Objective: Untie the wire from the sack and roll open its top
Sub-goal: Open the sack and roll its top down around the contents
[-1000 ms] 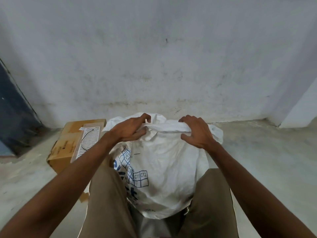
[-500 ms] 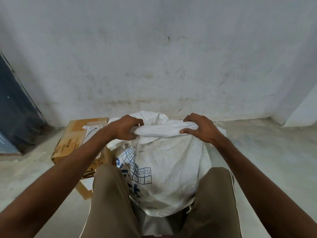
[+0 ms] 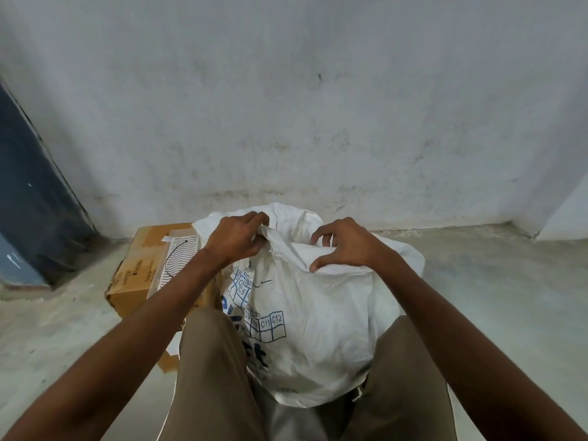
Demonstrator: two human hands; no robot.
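Observation:
A white woven sack with blue printed grid marks stands between my knees on the floor. Its top edge is folded over into a thick roll. My left hand is closed on the left end of that rolled edge. My right hand rests on the right part of the roll, thumb under the fold and fingers lifted and spread. A thin dark wire lies on a striped sheet on the cardboard box to the left, apart from the sack.
The cardboard box sits on the concrete floor left of my left leg. A stained grey wall rises close behind the sack. A dark blue panel leans at the far left. A white wall corner stands at the right.
My right hand has loosened from a full grip on the rolled edge, its fingers now lifted. The roll has shifted, with loose fabric bulging between my hands.

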